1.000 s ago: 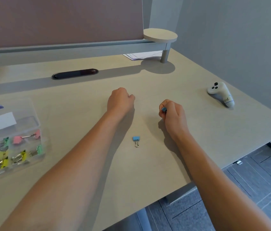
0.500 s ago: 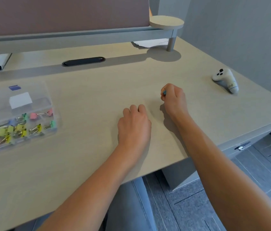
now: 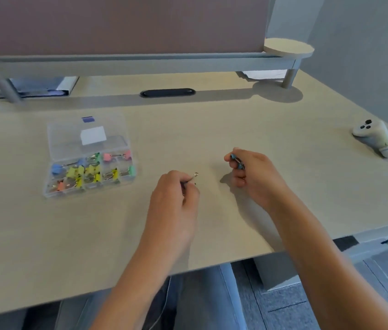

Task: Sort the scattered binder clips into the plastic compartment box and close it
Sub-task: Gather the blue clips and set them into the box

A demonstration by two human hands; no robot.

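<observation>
A clear plastic compartment box (image 3: 52,148) lies open on the desk at the left, its lid folded back behind it. Its front compartments hold several binder clips (image 3: 85,172) in blue, yellow, green, pink and orange. My left hand (image 3: 176,198) is curled near the middle of the desk and pinches a binder clip; only its wire handle (image 3: 194,176) sticks out past the fingers. To the right of it my right hand (image 3: 252,175) grips blue binder clips (image 3: 235,160), partly hidden in the fist. Both hands are to the right of the box.
A white hand controller (image 3: 376,138) lies at the right edge of the desk. A black oval cable port (image 3: 168,92) sits at the back under a grey shelf rail (image 3: 140,61). Papers (image 3: 45,88) lie at the back left. The desk's front edge is near my forearms.
My left hand came down over the loose blue clip on the desk and now pinches a clip. My right hand kept its clips. The view swung left, bringing the box nearer the middle.
</observation>
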